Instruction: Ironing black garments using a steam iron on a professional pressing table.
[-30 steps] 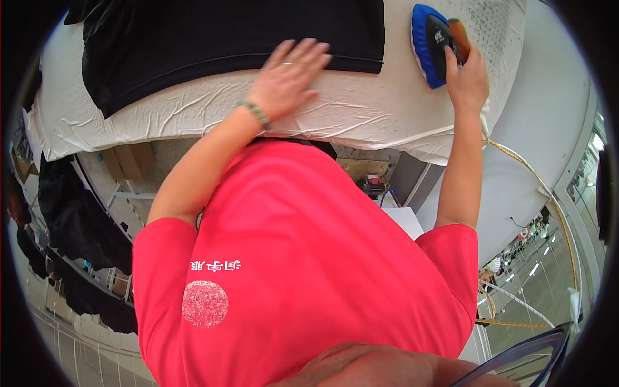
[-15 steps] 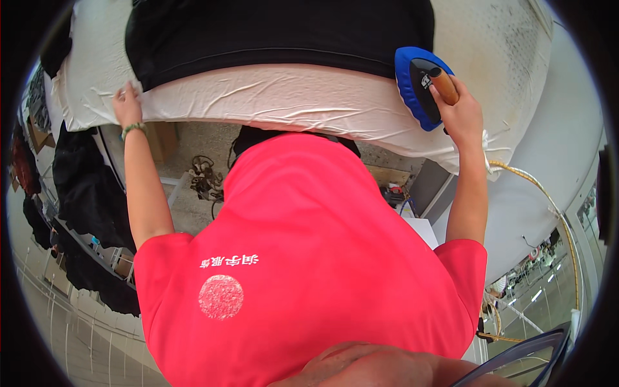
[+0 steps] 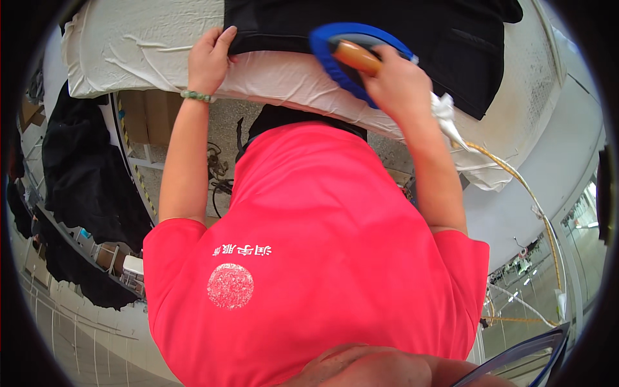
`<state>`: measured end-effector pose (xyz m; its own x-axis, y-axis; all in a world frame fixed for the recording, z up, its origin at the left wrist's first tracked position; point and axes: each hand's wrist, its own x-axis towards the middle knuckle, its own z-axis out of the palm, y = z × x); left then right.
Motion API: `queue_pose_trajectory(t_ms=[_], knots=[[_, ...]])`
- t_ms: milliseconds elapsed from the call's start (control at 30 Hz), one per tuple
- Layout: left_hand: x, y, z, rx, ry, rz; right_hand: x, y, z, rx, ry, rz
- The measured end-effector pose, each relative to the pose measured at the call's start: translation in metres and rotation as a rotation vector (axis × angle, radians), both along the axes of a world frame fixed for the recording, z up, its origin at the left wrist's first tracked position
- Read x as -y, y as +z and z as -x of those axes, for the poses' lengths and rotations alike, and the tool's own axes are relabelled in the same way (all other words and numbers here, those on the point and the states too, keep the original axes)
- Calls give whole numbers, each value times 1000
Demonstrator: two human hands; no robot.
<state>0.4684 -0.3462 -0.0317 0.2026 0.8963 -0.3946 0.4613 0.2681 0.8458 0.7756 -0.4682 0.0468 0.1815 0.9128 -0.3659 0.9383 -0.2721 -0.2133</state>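
Note:
A black garment (image 3: 400, 32) lies spread over the cream-covered ironing table (image 3: 142, 64). At its left edge my left hand (image 3: 209, 61) pinches the fabric near the lower corner, thumb on top and the other fingers partly hidden. My right hand (image 3: 400, 84) is wrapped round the wooden handle (image 3: 356, 57) of an iron with a blue rim (image 3: 351, 29). The iron is over the garment's near edge and overlaps the cream cover; it is blurred, and I cannot tell whether its sole touches the cloth.
A yellowish hose (image 3: 516, 171) with white wrapping curves down the right side from near my right wrist. Dark cloth (image 3: 84, 174) hangs on a rack at the left. Below the table are a cardboard box (image 3: 158, 116) and tangled cords (image 3: 219, 171).
The garment now lies further right, its right end showing. My left hand has moved right and up to the garment's edge. The iron has moved left and turned in my right hand.

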Motion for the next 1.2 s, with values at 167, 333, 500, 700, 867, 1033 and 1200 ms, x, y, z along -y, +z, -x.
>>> queue_pose_trajectory(t_ms=[167, 333, 500, 700, 867, 1033, 1200], knots=[[-1, -19, 12, 103, 38, 7, -46, 11, 79, -62, 65, 64], [3, -18, 18, 110, 34, 3, -23, 9, 39, 59, -118, 70], [2, -13, 17, 175, 20, 35, 13, 15, -20, 147, -445, 65], [2, -11, 19, 199, -19, 12, -4, 10, 26, 54, -318, -14], [-3, -27, 21, 139, -83, -189, -31, 14, 92, -110, -65, -47], [2, -10, 19, 258, 32, 53, -18, 17, 64, -120, -79, -29], [2, -16, 23, 250, 45, 68, 40, 7, -41, 102, -249, -26]])
